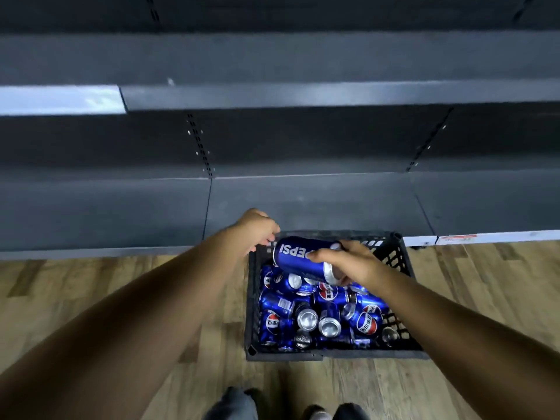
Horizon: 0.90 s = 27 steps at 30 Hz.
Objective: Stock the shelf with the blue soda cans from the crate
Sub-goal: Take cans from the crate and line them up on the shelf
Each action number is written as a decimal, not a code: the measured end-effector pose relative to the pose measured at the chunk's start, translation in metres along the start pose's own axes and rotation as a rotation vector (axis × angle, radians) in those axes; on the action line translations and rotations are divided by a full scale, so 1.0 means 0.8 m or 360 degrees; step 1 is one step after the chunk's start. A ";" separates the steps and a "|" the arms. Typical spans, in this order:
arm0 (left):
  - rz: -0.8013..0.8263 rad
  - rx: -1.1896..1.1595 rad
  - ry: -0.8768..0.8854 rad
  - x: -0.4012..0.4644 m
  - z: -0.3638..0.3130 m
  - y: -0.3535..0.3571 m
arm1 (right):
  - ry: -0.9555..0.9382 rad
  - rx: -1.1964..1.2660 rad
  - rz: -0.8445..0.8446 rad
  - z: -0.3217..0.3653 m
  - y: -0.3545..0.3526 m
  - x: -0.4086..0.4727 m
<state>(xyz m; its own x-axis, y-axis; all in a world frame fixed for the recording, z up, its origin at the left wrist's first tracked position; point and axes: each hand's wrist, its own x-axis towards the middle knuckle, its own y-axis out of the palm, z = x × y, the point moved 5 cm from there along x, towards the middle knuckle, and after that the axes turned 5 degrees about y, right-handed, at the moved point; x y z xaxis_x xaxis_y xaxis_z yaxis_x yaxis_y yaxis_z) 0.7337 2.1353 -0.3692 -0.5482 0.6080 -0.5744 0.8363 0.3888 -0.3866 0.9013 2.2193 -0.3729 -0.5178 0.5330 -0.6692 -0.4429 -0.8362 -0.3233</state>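
Wood-grain floor (91, 298) lies nearest the person, whose shoes show at the bottom edge, and on it sits a black plastic crate (251, 313), the landmark here. Inside the crate is a jumbled heap of blue soda cans (306, 310), some on their sides, some with silver ends turned up.

Just above the heap, near the crate's far wall, the right hand (348, 262) grips one can (300, 259) lying sideways, thumb across its printed side and fingers wrapped round its silver end. The left hand (257, 228) hovers at the crate's far-left corner, fingers loosely curled and holding nothing, just beside the lifted can but not clearly touching it.

The can looks like thin, smooth metal: stiff if full, easily dented if squeezed hard, and apt to slip in a loose grip. It probably has real weight. A hold round the middle of the body would likely be surer than one at the end, and it must be turned upright before being set down.

Beyond the crate, the dark grey shelf (303, 204) stands bare, with further shelves above it.
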 end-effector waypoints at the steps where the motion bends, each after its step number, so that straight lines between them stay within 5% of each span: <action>1: -0.0054 0.0061 0.0037 -0.014 -0.022 -0.015 | -0.0040 0.0032 0.0016 0.027 -0.008 -0.022; 5: -0.0135 0.0160 0.0157 -0.074 -0.114 -0.072 | -0.0154 0.0254 0.0013 0.118 -0.042 -0.100; 14: 0.0168 -0.0345 0.0451 -0.213 -0.304 -0.178 | -0.0448 0.0514 0.0168 0.286 -0.132 -0.266; 27: 0.0212 -0.1032 0.1055 -0.404 -0.496 -0.258 | -0.0750 0.1260 0.0570 0.442 -0.146 -0.432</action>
<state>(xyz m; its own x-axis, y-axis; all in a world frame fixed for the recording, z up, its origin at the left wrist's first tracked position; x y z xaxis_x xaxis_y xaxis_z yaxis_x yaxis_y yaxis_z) 0.7427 2.1330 0.1825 -0.4956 0.8683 0.0206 0.8445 0.4762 0.2452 0.8729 2.1787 0.1328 -0.8792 0.4057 -0.2500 -0.4759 -0.7220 0.5022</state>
